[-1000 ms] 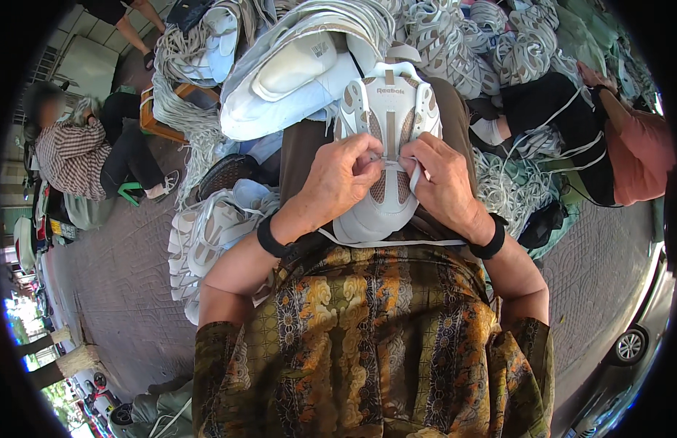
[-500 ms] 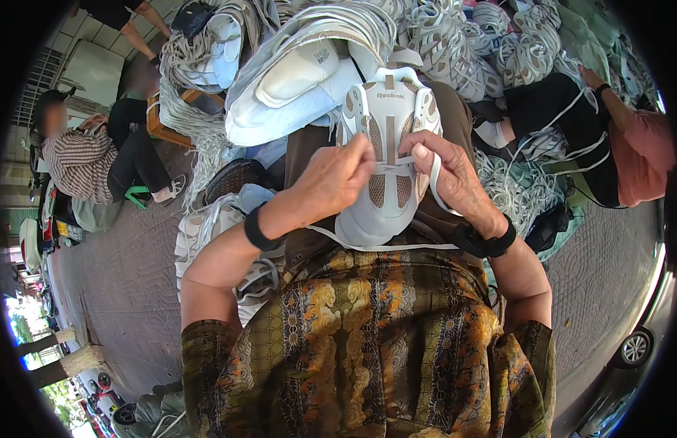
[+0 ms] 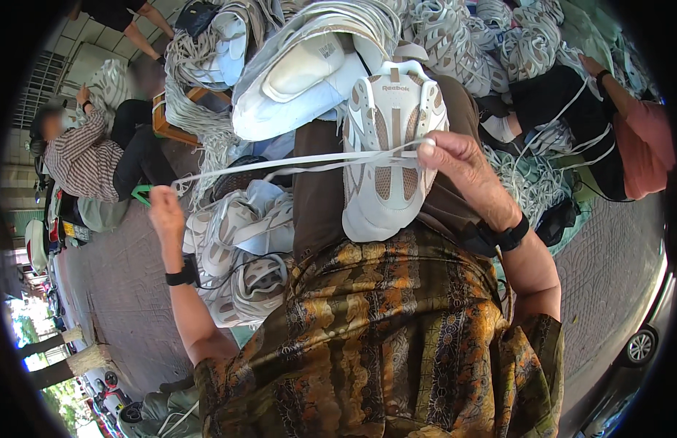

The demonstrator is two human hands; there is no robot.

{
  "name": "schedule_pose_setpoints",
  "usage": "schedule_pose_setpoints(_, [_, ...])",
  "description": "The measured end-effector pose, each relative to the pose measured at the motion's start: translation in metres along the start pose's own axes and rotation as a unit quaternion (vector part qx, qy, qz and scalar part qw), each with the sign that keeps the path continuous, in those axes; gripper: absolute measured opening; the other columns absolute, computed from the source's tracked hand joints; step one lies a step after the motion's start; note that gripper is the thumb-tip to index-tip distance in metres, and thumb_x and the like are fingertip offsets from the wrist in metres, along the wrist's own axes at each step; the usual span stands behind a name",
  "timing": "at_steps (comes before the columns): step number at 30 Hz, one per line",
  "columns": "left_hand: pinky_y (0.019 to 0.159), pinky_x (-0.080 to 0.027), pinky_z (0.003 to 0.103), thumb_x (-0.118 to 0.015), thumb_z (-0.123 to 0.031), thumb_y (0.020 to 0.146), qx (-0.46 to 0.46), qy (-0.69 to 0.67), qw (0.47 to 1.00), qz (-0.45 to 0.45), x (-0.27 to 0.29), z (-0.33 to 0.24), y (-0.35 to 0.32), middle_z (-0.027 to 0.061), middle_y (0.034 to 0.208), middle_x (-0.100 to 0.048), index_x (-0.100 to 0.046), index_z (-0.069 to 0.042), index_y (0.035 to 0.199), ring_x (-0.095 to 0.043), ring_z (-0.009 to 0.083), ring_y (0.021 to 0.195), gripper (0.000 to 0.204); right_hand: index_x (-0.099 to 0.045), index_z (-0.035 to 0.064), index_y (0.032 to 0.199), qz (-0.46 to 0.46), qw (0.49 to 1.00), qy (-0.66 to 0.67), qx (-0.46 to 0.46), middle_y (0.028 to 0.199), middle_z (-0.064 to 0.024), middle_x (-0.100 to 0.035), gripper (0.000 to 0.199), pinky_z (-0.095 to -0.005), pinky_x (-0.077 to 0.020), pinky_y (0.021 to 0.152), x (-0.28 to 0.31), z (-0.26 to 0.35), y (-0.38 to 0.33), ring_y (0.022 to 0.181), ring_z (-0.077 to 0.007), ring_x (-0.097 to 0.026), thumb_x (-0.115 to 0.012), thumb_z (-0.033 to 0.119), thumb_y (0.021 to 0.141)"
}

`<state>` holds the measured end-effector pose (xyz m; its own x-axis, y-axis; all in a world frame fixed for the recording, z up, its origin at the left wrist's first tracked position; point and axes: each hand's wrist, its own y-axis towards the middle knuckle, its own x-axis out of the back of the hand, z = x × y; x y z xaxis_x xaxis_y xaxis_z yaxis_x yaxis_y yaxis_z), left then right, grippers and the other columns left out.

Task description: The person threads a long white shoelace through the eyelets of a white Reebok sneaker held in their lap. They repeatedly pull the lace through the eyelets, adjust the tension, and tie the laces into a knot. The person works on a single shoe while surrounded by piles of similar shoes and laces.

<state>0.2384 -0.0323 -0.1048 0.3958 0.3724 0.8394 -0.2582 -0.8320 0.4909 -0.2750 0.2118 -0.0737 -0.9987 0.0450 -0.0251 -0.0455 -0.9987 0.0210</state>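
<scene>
A white and brown shoe upper (image 3: pixel 391 157) lies across my lap, toe toward me. From it a white shoelace (image 3: pixel 280 163) runs taut out to the left. My left hand (image 3: pixel 166 208), slightly blurred, is closed on the far end of that lace, well away from the shoe. At the right edge of the upper, my right hand (image 3: pixel 459 166) pinches the lace between thumb and fingers. Another strand of lace droops just below the taut one. Black bands circle both my wrists.
A stack of white upper pieces (image 3: pixel 309 69) rests beyond my knees. Laced uppers (image 3: pixel 240 255) are heaped at my left, more (image 3: pixel 455 51) at the back. Loose laces (image 3: pixel 525 186) hang at the right. People sit at left (image 3: pixel 83 160) and right (image 3: pixel 638 139).
My left hand has swung from the shoe far out to the left, drawing the lace straight. My right hand stays near the shoe's right edge. The loop below the toe has gone.
</scene>
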Motion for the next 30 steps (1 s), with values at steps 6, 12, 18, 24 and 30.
schedule_pose_setpoints(6, [0.055, -0.046, 0.035, -0.058, -0.005, 0.087, -0.061, -0.109, 0.988, 0.096, -0.021, -0.16, -0.009, 0.011, 0.075, -0.06, -0.054, -0.008, 0.098, -0.059, 0.0234, 0.059, 0.012, -0.066, 0.0066, 0.091, 0.154, 0.975, -0.148, 0.069, 0.077, -0.0038, -0.064, 0.007, -0.0285, -0.0471, 0.064, -0.022, 0.046, -0.038, 0.069, -0.0122, -0.059, -0.067, 0.013, 0.088])
schedule_pose_setpoints(12, [0.056, -0.048, 0.027, -0.063, 0.001, 0.082, -0.225, -0.347, 0.885, 0.214, -0.035, -0.281, -0.007, 0.0111, 0.115, -0.059, -0.056, -0.005, 0.111, -0.061, 0.0189, 0.072, 0.03, -0.06, 0.0049, 0.083, 0.33, 0.92, -0.09, 0.193, 0.078, -0.0099, -0.064, 0.004, -0.0326, -0.0525, 0.057, 0.004, 0.077, -0.095, 0.063, -0.0207, -0.063, -0.063, 0.005, 0.084])
schedule_pose_setpoints(18, [0.064, -0.048, 0.043, -0.061, -0.001, 0.081, -0.277, -0.291, 0.897, 0.186, -0.064, -0.309, -0.015, 0.0163, 0.09, -0.058, -0.053, -0.003, 0.099, -0.059, 0.0405, 0.077, 0.02, -0.058, -0.0006, 0.087, -0.226, 0.91, 0.014, 0.348, 0.076, -0.0104, -0.06, 0.006, -0.0307, -0.0533, 0.053, 0.063, 0.06, -0.236, 0.06, -0.0174, -0.058, -0.058, 0.005, 0.088])
schedule_pose_setpoints(24, [0.064, -0.05, 0.041, -0.056, 0.005, 0.081, -0.308, -0.242, 0.911, 0.132, -0.064, -0.288, -0.017, 0.0152, 0.081, -0.059, -0.054, -0.002, 0.095, -0.062, 0.0354, 0.076, 0.015, -0.056, -0.0032, 0.093, -0.449, 0.824, 0.112, 0.328, 0.073, -0.0072, -0.055, 0.009, -0.0269, -0.0517, 0.057, 0.167, 0.059, -0.248, 0.059, -0.0142, -0.051, -0.053, 0.005, 0.092])
schedule_pose_setpoints(30, [0.062, -0.052, 0.037, -0.055, 0.007, 0.077, -0.264, -0.031, 0.964, 0.014, -0.048, -0.207, -0.011, 0.0115, 0.08, -0.06, -0.056, -0.005, 0.094, -0.064, 0.0282, 0.073, 0.021, -0.057, -0.0005, 0.092, -0.458, 0.784, 0.401, 0.122, 0.067, -0.0028, -0.047, 0.01, -0.025, -0.0498, 0.059, 0.278, -0.035, -0.275, 0.056, -0.0097, -0.043, -0.05, 0.007, 0.095])
